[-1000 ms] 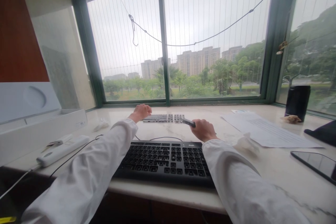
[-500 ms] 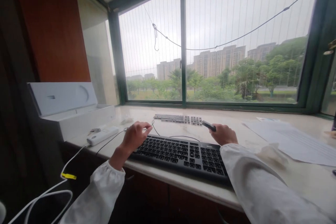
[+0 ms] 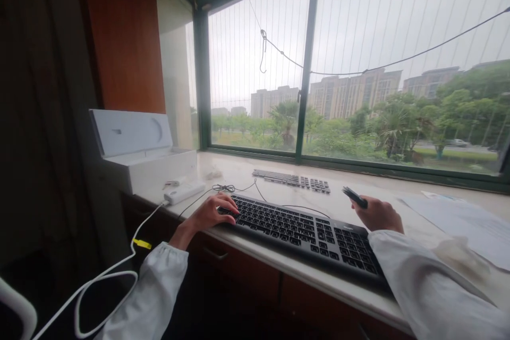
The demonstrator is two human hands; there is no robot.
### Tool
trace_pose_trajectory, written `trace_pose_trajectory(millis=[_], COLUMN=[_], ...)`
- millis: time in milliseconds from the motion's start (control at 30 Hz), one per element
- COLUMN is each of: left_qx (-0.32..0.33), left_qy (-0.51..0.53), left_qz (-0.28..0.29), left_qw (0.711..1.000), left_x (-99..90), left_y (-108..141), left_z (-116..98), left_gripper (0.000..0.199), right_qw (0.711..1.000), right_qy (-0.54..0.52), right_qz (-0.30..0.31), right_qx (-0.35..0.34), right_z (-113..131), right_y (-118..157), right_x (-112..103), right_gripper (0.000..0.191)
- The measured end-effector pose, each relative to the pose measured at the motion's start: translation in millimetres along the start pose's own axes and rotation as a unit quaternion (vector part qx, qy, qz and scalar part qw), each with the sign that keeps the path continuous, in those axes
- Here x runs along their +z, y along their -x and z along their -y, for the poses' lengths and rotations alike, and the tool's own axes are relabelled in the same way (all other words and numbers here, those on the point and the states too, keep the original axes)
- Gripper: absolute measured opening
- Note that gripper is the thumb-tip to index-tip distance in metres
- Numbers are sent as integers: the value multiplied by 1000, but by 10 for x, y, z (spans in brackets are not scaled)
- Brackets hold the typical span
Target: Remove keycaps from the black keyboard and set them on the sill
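A black keyboard [image 3: 295, 231] lies at an angle along the front edge of the white counter, its keycaps off and the dark key sockets bare. At its left end my left hand [image 3: 209, 214] grips the keyboard, thumb toward the front and fingers over the top, with a gap between them. My right hand [image 3: 376, 212], beyond the keyboard's right end, is closed around a short dark tool [image 3: 354, 197] pointing up and left; its exact kind is unclear. Loose keycaps [image 3: 292, 179] lie in rows on the counter behind the keyboard.
An open white box [image 3: 159, 164] stands at the back left. Before it lie a white power strip [image 3: 184, 192] and a coiled black cable [image 3: 223, 188]. A white cord with a yellow tag [image 3: 142, 244] hangs off the front edge. Papers [image 3: 450, 218] lie at right.
My left hand has come down from a pinch above the keyboard onto its left end. My right hand still holds the dark tool, now tilted more upward. The view has swung left.
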State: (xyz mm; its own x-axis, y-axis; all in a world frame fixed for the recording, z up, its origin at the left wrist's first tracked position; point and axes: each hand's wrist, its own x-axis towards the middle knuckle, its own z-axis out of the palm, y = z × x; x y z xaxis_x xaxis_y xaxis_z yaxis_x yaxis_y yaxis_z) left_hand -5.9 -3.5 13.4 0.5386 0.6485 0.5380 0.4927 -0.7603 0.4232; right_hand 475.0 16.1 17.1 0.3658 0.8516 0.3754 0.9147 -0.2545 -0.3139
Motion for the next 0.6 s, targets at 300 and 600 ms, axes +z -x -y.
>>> trace_pose_trajectory(millis=[300,600], left_qx=[-15,-13], left_qy=[35,42], left_qz=[-1,-6], left_qw=[999,999], left_x=[52,62], left_y=[71,106], left_z=[-48,-10], left_gripper=[20,20], right_qw=[1000,948], right_qy=[-19,-244], right_qz=[-19,-191], right_qx=[16,81], right_z=[-56,337], right_y=[-62,83], right_x=[33,-197], right_gripper=[33,31])
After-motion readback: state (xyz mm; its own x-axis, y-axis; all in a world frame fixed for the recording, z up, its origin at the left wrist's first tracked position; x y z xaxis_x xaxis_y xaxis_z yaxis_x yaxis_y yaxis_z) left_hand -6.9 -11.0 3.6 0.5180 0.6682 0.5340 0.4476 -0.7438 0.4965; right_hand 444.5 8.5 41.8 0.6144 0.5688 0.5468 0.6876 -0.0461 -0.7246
